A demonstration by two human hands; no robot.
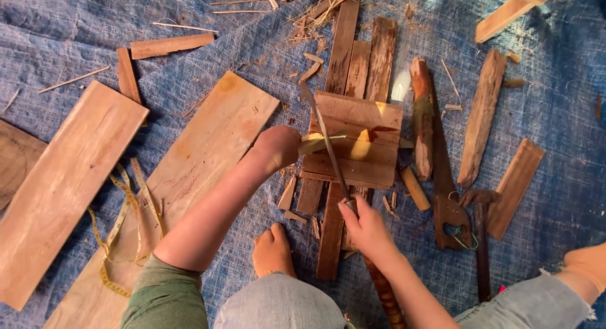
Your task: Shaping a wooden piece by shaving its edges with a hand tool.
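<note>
Gripping one blade [325, 139], apparently one stick [320, 143]

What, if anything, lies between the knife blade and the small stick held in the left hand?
Nothing visible: the knife blade crosses directly over the small stick that the left hand holds on the wooden block; the right hand grips the handle.

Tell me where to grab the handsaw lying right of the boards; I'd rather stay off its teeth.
Take the handsaw by its dark wooden handle, the end nearest the person, coming from below. The grip opening sits there, and the narrow blade runs away beside a rough log.
</note>
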